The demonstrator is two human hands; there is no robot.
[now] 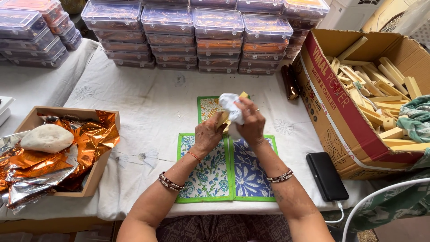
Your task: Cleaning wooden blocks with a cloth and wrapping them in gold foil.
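Left hand [208, 133] grips wooden block [222, 118] steady; right hand [251, 121] clutches white cloth [230, 105] against it, above printed mats [226, 168], block-filled carton [333, 96] within reach.

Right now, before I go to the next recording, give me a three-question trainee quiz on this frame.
1. True or false: the left hand holds a wooden block.
2. What does the right hand press on the block: A white cloth, B orange foil, C phone?
3. Which side is the cardboard box of wooden pieces on?

Key: 1 true; 2 A; 3 the person's right.
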